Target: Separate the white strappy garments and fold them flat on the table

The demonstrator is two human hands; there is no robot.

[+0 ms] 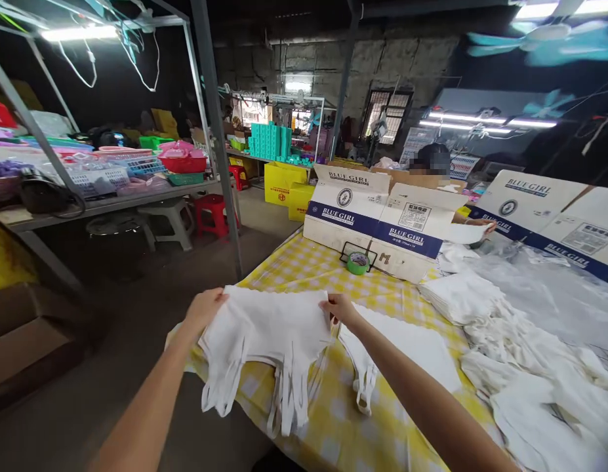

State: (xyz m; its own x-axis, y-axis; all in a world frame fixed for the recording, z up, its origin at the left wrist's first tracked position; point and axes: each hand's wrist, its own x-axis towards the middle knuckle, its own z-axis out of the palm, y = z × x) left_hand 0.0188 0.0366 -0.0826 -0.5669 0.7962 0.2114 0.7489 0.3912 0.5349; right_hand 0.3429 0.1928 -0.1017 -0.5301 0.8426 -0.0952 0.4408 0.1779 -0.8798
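A white strappy bra top is stretched out between my hands above the near left corner of the table, its straps hanging down. My left hand pinches its upper left corner. At the upper right corner, my right hand grips the cloth between thumb and fingers. More straps dangle beneath, and whether they belong to one garment or several layered ones I cannot tell. Partly behind my right forearm lies another white strappy garment, flat on the yellow checked tablecloth.
White garments are piled at the right, beside clear plastic sheeting. A green tape roll stands before a cardboard box. Behind the boxes, another person's hand holds white cloth. A metal post rises beyond the table's left edge.
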